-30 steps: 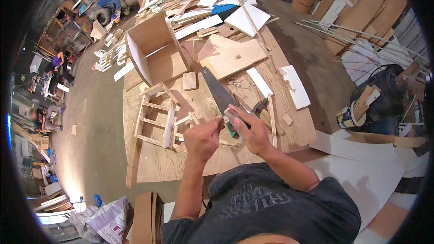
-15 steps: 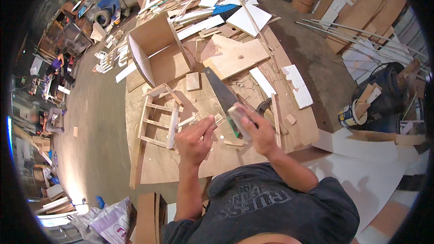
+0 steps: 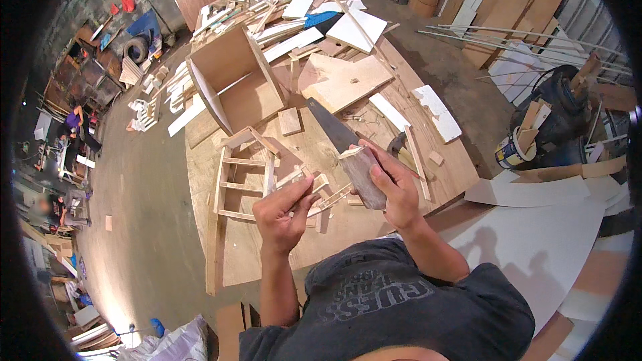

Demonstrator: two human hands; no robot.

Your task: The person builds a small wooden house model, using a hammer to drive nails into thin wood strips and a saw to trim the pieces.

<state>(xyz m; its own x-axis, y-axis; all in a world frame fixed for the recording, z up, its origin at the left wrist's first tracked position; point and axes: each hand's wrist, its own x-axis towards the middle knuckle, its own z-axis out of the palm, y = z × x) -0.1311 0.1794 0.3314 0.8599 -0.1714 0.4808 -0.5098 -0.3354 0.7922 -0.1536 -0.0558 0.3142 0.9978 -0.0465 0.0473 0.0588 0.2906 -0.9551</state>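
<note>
My left hand (image 3: 284, 212) pinches a small frame of thin wooden strips (image 3: 324, 202) between thumb and fingers, held just above the table. My right hand (image 3: 396, 190) grips a greyish-brown sanding block (image 3: 362, 178) with a pale wooden end, tilted and apart from the strips. Beneath it lies a handsaw (image 3: 328, 126), its dark blade showing and its handle mostly hidden by the block. To the left of my left hand rests a ladder-like wooden frame (image 3: 242, 187). A hammer (image 3: 398, 143) lies partly hidden beyond my right hand.
The wooden table (image 3: 234, 261) carries an open box with a curved side (image 3: 237, 77), a small wood block (image 3: 289, 122), a cut board (image 3: 341, 83) and a heap of offcuts at the far end. A bucket (image 3: 515, 150) stands right. Other people work far left.
The sanding block has moved slightly up and turned its broad face toward view. My left hand has lowered slightly, and more of the strip frame shows. The view has shifted a little.
</note>
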